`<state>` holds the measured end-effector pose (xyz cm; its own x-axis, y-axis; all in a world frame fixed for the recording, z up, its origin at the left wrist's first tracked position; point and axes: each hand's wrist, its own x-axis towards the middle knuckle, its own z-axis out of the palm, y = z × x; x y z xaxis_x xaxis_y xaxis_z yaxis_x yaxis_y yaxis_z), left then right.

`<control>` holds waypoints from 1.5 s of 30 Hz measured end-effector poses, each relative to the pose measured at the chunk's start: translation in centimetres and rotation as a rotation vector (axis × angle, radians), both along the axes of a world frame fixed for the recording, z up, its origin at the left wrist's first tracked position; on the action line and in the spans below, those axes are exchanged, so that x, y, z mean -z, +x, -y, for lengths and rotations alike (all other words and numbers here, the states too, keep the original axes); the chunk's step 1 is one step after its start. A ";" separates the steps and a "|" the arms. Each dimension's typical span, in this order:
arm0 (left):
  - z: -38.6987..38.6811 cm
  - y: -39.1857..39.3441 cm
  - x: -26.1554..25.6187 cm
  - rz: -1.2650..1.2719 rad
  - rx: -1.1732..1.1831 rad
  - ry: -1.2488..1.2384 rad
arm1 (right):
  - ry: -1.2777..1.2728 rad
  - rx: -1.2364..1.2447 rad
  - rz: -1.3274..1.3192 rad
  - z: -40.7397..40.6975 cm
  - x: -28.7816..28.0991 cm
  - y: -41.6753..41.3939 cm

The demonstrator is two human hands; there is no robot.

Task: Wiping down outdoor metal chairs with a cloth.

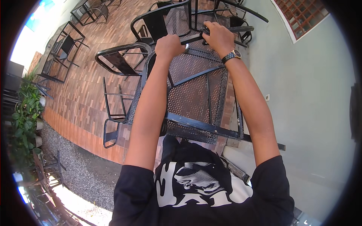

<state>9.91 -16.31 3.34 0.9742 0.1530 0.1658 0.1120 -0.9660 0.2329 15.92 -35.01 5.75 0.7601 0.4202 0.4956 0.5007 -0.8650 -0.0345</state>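
Observation:
My left hand [169, 48] is closed around a dark metal bar [193, 37] of a black chair frame. Farther along the same bar, my right hand [219, 35] grips it too; a dark wristwatch [232, 56] is on that wrist. Beneath my arms spreads a black table top of perforated metal [186, 101]. Over it cross more metal bars, among them a scuffed lower rail [198, 123]; whether all belong to the held frame I cannot tell. Just beyond my hands, another black chair [155, 24] rests tipped at the table's far end.
A pale wall [299, 93] runs close along the right. Left of the table stand a black chair [121, 60] and an overturned chair [114, 113]. Farther left are a dark table [58, 46], potted plants [28, 121] and gravel [76, 158] beside the tiled floor [82, 90].

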 end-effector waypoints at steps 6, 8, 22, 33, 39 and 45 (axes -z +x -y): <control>0.1 0.0 -0.4 -0.047 -0.010 -0.001 | 0.021 0.003 -0.015 0.0 -0.3 -0.4; -0.1 0.0 -0.4 -0.049 -0.009 -0.009 | -0.019 0.095 0.022 -0.2 -0.2 -0.3; 0.0 0.2 -0.4 -0.041 0.006 -0.017 | 0.048 -0.123 -0.028 0.4 -0.2 0.2; -0.2 -0.1 -0.4 -0.041 0.035 -0.021 | 0.070 -0.187 -0.041 -0.2 -0.7 -0.8; -0.1 -0.4 -0.7 -0.048 0.038 -0.039 | 0.054 0.063 -0.024 -0.1 -0.6 -0.5; -0.4 -0.1 -0.5 -0.062 0.039 -0.052 | 0.103 -0.111 -0.105 -0.3 -1.2 -0.9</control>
